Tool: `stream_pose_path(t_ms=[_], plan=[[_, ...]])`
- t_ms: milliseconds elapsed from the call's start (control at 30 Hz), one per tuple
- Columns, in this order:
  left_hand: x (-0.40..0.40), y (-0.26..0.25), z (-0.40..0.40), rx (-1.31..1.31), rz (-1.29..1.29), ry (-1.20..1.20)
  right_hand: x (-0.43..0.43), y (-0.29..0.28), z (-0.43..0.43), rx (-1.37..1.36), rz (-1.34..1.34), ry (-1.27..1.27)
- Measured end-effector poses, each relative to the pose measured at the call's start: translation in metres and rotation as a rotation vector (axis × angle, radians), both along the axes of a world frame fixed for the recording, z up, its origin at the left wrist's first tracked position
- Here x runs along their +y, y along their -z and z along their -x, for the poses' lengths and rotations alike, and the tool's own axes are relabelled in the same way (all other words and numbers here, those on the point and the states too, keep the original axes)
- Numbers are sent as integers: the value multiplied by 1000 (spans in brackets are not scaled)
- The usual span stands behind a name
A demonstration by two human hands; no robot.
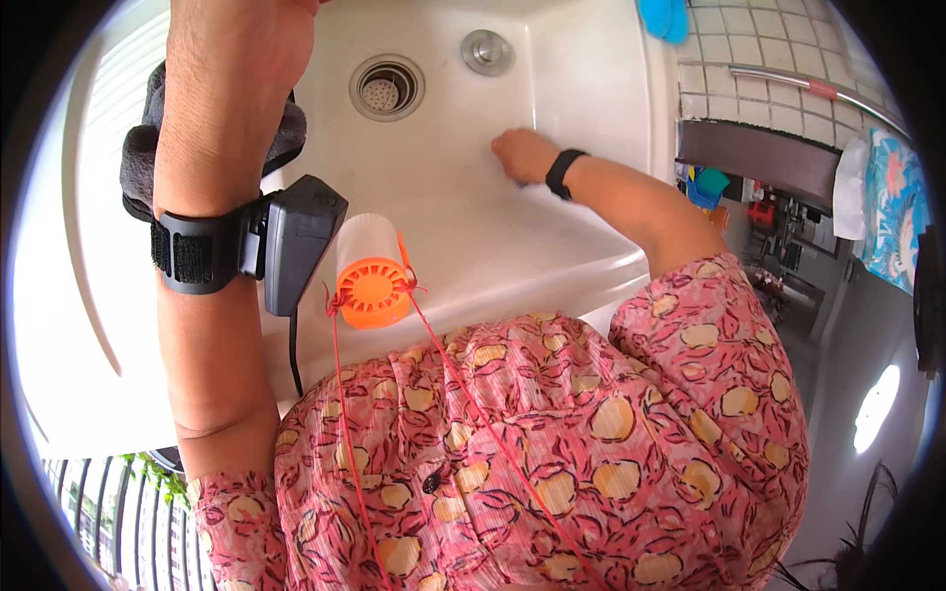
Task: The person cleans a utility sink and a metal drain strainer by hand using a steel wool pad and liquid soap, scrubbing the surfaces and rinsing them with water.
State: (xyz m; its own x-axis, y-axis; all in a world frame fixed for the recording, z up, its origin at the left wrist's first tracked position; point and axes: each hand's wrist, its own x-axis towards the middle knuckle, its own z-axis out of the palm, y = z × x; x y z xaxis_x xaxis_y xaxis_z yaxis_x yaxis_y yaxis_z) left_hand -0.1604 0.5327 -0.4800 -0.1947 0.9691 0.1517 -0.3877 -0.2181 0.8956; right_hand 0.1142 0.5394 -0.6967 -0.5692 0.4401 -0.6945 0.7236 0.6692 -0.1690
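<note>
My right hand [525, 156] is low in a white sink [458, 199], close to its right wall, with the fingers curled downward. A small dark patch shows under the hand, too blurred to name. Only the wrist and heel of my left hand [277, 37] show at the top edge; its fingers are out of view. A dark grey cloth [140, 173] lies behind my left forearm. In the sink floor is a metal drain with a strainer basket [382, 94]. To its right sits a round metal drain stopper [487, 52].
A white cylinder with an orange vented end [372, 292] hangs from a red cord in front of my body. A black device [304, 244] with a cable is strapped to my left forearm. Blue gloves or cloth [664, 18] hang at the sink's far right corner.
</note>
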Motion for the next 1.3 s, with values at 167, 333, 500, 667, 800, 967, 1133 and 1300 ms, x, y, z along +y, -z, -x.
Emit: stream_pose_path(t_ms=[167,333,500,667,800,967,1133,1300], plan=[[9,-1,-2,-45,24,16,-2,6,-11,-44,7,110],[8,-3,-8,-56,31,30,37,6,-12,-1,-156,124],[2,2,-5,-67,7,28,-26,-1,10,-201,106,193],[5,-1,-11,-49,8,46,28,12,-26,27,-169,233],[-1,3,-3,-31,7,24,7,-1,0,-27,-82,294],[0,2,-2,-38,14,21,-12,20,-7,-64,16,317],[2,7,-1,-41,-22,28,-1,42,-19,-43,-47,268],[-1,11,2,-33,15,6,-31,68,49,-80,126,7]])
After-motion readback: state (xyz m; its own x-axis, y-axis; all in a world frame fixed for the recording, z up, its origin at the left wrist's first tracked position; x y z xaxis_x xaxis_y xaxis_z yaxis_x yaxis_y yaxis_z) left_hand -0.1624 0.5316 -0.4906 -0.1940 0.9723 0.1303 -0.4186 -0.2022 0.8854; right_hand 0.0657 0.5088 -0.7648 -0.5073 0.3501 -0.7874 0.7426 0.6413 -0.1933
